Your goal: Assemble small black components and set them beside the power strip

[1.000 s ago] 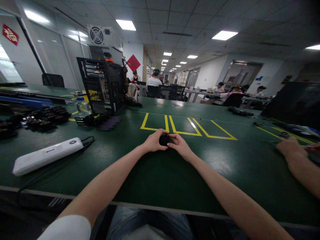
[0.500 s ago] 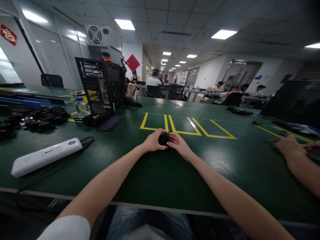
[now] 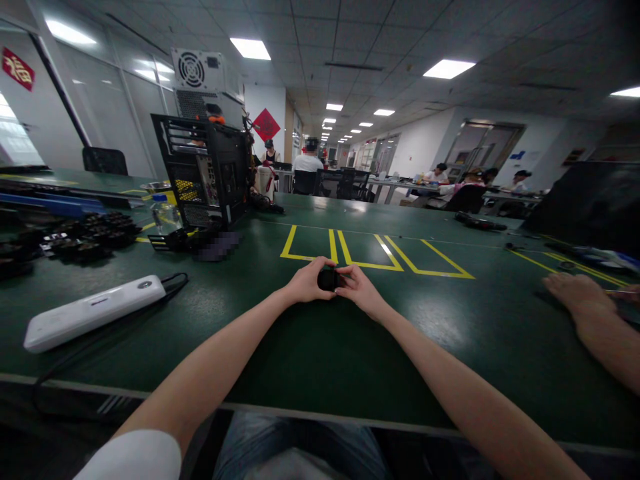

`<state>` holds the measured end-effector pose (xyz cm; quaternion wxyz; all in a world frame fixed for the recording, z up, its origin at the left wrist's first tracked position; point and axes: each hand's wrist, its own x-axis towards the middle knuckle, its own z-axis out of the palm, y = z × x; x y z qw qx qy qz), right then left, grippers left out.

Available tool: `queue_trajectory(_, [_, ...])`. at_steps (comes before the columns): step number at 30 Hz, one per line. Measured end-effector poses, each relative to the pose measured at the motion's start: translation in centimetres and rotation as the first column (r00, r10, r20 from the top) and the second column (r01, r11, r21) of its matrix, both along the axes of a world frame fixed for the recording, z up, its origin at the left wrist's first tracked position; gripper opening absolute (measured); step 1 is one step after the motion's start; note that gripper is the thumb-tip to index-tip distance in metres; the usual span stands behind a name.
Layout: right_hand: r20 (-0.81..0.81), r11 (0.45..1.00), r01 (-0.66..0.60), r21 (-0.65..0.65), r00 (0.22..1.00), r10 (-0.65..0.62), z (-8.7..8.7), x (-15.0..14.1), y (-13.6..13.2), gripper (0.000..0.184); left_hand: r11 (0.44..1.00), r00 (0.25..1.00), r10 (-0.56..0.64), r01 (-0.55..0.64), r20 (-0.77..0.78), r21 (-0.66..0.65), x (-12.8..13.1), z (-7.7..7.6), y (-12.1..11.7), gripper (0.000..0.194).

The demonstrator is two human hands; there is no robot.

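Between my two hands, just above or on the green tabletop (image 3: 280, 360), is a small rounded black part (image 3: 327, 279); its exact kind cannot be made out. My left hand (image 3: 306, 281) curls round its left side, thumb below and index finger over the top. My right hand (image 3: 361, 291) pinches the part's right edge with the fingertips. Parts of its rim are hidden by the fingers. Beyond the hands, yellow tape outlines (image 3: 370, 267) mark the tabletop.
A white power strip (image 3: 95, 312) with a black cable lies at left. Behind it are black fan-like parts (image 3: 80, 240), a clear bottle (image 3: 166, 217) and an open computer case (image 3: 205, 173). At right, a co-worker's hand (image 3: 580, 293) rests near small parts.
My hands stay in nearly the same place round the black part, with the right fingertips shifted slightly. The co-worker's hand at right has moved a little left and flattened.
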<state>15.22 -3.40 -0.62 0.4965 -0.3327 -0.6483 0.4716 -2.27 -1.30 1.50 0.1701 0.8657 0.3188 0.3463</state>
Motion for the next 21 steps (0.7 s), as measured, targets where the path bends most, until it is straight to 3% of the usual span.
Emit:
queue_trajectory(6, [0.095,1.000,0.000,0.028,0.996,-0.002,0.30,-0.12,-0.20,0.041,1.000,1.000,0.006,-0.006,-0.006,0.002,-0.02,0.06,-0.04,0.056])
queue_trajectory(13, [0.118,0.995,0.074,0.061,0.990,-0.081,0.40,-0.27,-0.48,0.025,1.000,1.000,-0.006,0.006,-0.010,-0.017,-0.11,0.27,-0.19,0.058])
queue_trajectory(21, [0.190,0.989,0.075,0.126,0.977,-0.098,0.52,-0.23,-0.37,0.036,1.000,1.000,0.007,-0.008,-0.027,-0.027,-0.07,0.42,-0.36,0.057])
